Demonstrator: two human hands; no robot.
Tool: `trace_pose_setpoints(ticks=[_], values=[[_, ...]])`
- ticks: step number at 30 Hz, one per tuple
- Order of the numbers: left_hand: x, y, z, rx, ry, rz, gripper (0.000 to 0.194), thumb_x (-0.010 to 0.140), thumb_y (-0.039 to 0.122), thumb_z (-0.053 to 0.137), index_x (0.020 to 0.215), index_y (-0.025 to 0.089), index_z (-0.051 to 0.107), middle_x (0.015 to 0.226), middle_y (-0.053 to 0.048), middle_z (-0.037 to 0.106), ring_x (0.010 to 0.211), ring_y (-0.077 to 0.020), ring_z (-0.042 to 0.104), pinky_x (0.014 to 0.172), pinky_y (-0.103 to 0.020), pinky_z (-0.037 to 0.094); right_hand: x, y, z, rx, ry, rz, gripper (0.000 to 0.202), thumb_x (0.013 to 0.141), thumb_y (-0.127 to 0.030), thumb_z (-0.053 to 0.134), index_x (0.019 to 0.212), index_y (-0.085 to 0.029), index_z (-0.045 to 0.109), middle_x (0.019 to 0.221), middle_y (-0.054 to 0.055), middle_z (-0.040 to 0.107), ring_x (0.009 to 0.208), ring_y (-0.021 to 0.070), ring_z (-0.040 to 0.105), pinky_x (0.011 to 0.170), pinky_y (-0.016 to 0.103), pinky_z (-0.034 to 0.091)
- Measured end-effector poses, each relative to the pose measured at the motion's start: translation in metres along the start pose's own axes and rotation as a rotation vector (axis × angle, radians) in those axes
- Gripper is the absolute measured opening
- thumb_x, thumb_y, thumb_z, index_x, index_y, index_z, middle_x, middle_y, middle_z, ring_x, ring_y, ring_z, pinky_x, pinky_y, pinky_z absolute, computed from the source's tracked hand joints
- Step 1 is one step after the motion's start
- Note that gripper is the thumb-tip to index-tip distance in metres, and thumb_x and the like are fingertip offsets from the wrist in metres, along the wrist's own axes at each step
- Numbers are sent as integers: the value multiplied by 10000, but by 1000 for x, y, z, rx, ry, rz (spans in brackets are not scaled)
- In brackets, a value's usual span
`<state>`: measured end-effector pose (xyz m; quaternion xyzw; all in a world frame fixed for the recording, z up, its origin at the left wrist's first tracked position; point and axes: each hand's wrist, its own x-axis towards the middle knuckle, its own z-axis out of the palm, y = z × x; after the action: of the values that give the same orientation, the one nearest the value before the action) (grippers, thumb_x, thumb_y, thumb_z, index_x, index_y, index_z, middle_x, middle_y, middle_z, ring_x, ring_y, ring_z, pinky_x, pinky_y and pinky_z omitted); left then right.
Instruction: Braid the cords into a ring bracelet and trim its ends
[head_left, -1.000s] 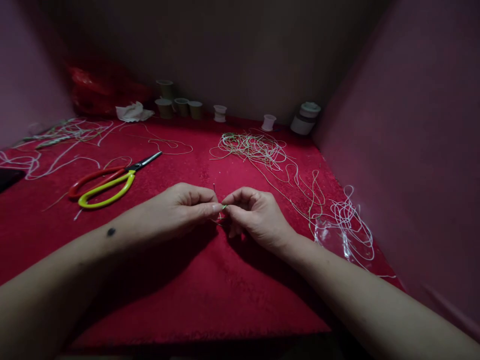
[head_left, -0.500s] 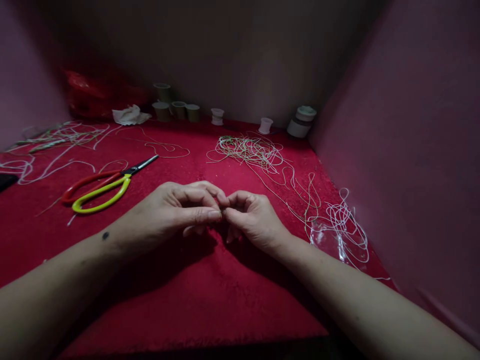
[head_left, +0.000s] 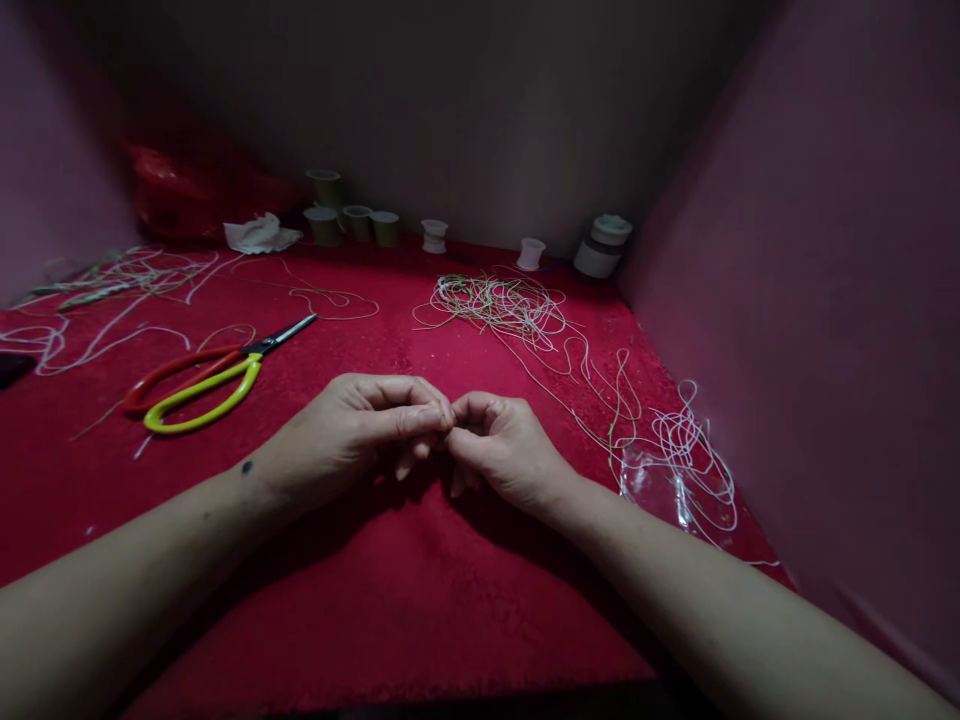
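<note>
My left hand [head_left: 375, 425] and my right hand [head_left: 506, 445] meet fingertip to fingertip above the red cloth [head_left: 450, 590]. Thumb and forefinger are pressed together on each hand, and what they pinch is too small to make out. Scissors [head_left: 214, 380] with one red and one yellow handle lie left of my left hand, blades pointing up and to the right. Beyond my hands a tangle of thin pale and green cord [head_left: 502, 305] rests on the cloth. Loose brown cord [head_left: 622, 400] trails from it toward the right.
White cord [head_left: 694, 440] and a clear plastic bag [head_left: 652, 485] lie at the right edge. Several spools [head_left: 385, 228], a lidded jar [head_left: 602, 245], crumpled white paper [head_left: 261, 234] and a red bag [head_left: 172, 190] stand at the back. More cord [head_left: 127, 275] spreads at the far left.
My left wrist has shifted right and its fingers have closed in nearer my right fingertips. Both hands sit slightly lower in view. The things on the cloth have kept their places.
</note>
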<state>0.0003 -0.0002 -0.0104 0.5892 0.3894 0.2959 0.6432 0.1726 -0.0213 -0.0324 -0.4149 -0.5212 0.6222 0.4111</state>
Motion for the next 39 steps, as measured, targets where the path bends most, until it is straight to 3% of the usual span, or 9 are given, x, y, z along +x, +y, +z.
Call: trace_pose_setpoints(ticks=[9, 17, 24, 33, 39], values=[[2, -4, -4, -34, -32, -19, 156, 815, 349, 674, 755, 206, 687, 671, 16, 590, 493, -79, 523, 443, -177, 393, 2, 0, -1, -4, -10, 25, 79, 677, -114, 516, 738, -157, 542, 540, -62, 543, 375, 67, 527, 353, 155, 393], [-2, 0, 1, -46, 20, -49, 154, 797, 336, 685, 752, 189, 683, 592, 17, 582, 468, -80, 513, 429, -165, 392, 1, 3, 2, -74, 11, 3, 92, 673, -137, 507, 755, -165, 539, 546, -59, 539, 397, 70, 513, 375, 172, 426], [-6, 1, 7, -209, 32, -91, 201, 793, 306, 665, 671, 150, 629, 524, 12, 553, 452, -83, 498, 443, -172, 391, -3, 1, 5, -247, 29, -53, 34, 688, -155, 505, 711, -173, 522, 557, -41, 519, 448, 68, 470, 432, 182, 380], [-9, 3, 14, -135, 80, -4, 216, 824, 269, 623, 643, 152, 610, 541, 16, 543, 509, -87, 485, 513, -190, 406, -4, -2, 8, -327, 59, -108, 37, 693, -161, 463, 670, -190, 469, 586, -31, 478, 537, 97, 429, 507, 210, 351], [-7, 2, 15, -251, 84, -25, 134, 782, 209, 642, 663, 148, 634, 567, 17, 550, 502, -83, 493, 516, -194, 412, -4, -1, 7, -398, 62, -169, 61, 728, -158, 413, 688, -201, 429, 622, -23, 472, 582, 118, 429, 547, 235, 342]])
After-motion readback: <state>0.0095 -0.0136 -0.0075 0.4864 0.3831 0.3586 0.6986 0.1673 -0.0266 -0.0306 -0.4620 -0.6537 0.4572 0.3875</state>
